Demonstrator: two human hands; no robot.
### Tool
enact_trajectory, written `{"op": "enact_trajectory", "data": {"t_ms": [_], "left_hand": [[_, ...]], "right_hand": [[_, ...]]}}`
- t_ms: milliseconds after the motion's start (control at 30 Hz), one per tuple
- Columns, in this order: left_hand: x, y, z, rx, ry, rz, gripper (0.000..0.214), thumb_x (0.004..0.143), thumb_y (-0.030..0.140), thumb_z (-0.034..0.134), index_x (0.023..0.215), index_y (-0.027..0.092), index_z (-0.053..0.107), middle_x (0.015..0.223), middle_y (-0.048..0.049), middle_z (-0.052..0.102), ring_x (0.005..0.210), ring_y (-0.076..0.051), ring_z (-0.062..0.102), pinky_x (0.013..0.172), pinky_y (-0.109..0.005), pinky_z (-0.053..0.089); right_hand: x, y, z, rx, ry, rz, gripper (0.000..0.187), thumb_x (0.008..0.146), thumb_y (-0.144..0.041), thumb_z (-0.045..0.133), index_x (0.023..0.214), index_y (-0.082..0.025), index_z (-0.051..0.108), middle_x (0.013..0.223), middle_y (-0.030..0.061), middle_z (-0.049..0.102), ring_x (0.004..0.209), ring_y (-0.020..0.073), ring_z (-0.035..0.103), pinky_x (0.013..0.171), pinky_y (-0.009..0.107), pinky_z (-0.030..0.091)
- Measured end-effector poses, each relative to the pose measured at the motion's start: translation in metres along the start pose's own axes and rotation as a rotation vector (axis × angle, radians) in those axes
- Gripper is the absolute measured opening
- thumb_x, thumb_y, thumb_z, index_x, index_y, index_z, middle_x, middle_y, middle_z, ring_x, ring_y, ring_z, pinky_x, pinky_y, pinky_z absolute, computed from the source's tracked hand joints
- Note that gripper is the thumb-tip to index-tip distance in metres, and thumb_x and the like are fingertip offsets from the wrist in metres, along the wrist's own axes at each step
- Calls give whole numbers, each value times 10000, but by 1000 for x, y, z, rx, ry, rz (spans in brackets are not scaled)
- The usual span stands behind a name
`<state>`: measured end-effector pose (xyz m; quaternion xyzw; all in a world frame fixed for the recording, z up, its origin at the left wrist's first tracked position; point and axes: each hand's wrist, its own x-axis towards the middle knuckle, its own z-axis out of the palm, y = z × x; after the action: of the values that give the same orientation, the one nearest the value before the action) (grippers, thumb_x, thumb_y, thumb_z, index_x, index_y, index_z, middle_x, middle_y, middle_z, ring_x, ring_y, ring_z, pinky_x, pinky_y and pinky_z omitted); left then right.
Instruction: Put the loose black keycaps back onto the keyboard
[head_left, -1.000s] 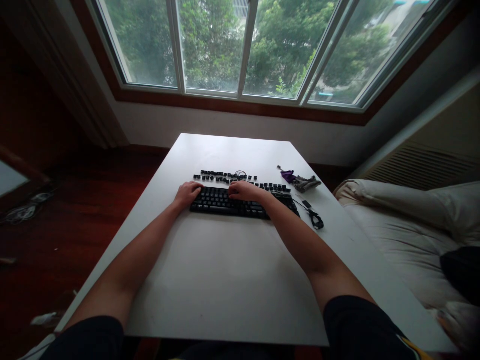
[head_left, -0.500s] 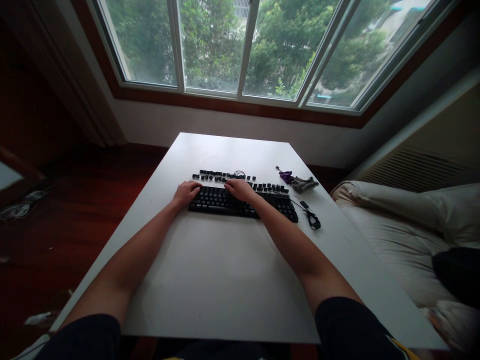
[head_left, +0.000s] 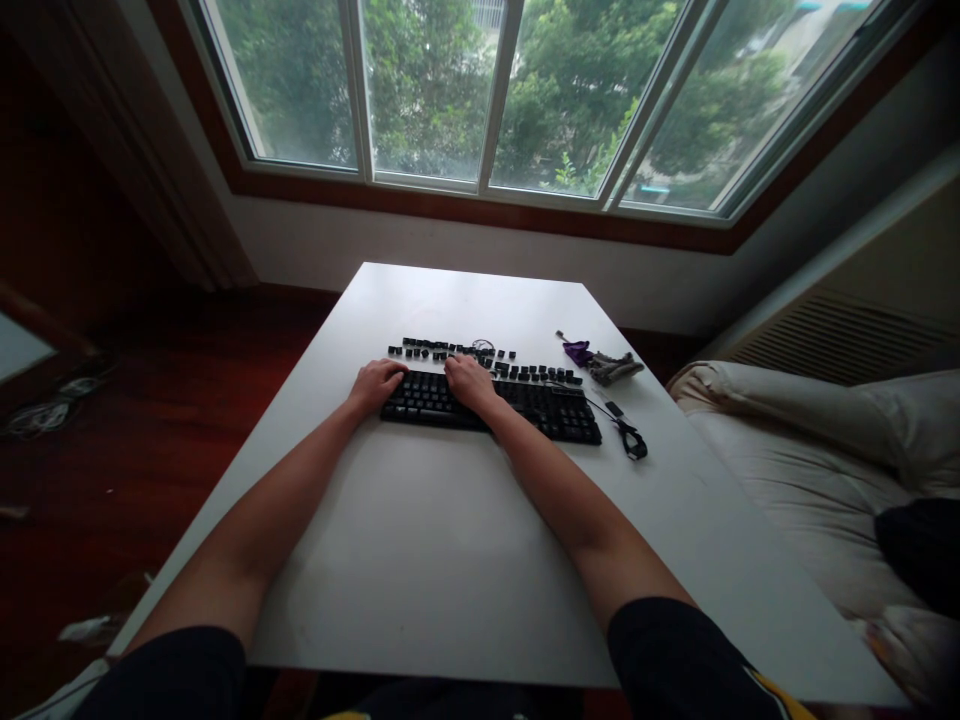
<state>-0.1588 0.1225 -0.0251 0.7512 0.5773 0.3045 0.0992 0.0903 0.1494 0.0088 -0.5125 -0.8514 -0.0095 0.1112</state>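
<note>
A black keyboard [head_left: 551, 411] lies across the white table. At its upper left corner, my left hand [head_left: 377, 386] is closed on the edge, thumb and fingers against it. My right hand [head_left: 470, 381] reaches over the keyboard's back edge, its fingers drawn together beside the loose black keycaps [head_left: 420, 350]. Whatever is between those fingertips is too small and hidden to make out. More keycaps [head_left: 536, 373] stand in a row behind the right part of the keyboard.
A coiled black cable [head_left: 631, 441] lies right of the keyboard. Behind it are a grey glove-like cloth [head_left: 616, 368] and a purple item [head_left: 577, 352]. A cream sofa [head_left: 780, 470] stands right of the table [head_left: 420, 560], and a window [head_left: 427, 90] is beyond it.
My right hand has shifted slightly left along the keycap row, its forearm swinging left too. The left hand keeps its place on the keyboard corner. The view has moved slightly.
</note>
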Motion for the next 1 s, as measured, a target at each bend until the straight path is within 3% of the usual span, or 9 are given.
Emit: {"op": "enact_trajectory", "data": {"t_ms": [433,700,833,1000], "left_hand": [[-5,0,-1,9,18,24,288,930,341,500,1088,295,736,1162,-28,700,1107,-249,595,1013,-404,451],[-6,2,-2,15,11,13,293,932,346,497,1092,299,736,1179,-24,698,1113,-246,594,1018,-406,445],[-7,2,-3,4,14,27,288,931,351,501,1090,296,734,1176,-23,699,1106,-246,595,1004,-400,450],[-4,0,-3,18,6,12,291,933,348,500,1097,293,734,1177,-23,699,1109,-246,592,1005,-398,450]], "right_hand": [[2,11,5,17,-6,-134,312,1062,-340,326,1104,-192,597,1119,108,645,1022,223,549,862,302,397],[1,12,8,62,28,-114,310,1062,-359,325,1109,-206,591,1080,87,656,979,206,568,832,281,387],[5,29,2,148,115,-22,340,1068,-332,289,1075,-201,603,1078,85,655,1014,196,570,870,277,394],[12,64,-1,158,104,23,213,1002,-252,447,1030,-200,651,1082,89,646,1006,201,565,873,290,418]]}}
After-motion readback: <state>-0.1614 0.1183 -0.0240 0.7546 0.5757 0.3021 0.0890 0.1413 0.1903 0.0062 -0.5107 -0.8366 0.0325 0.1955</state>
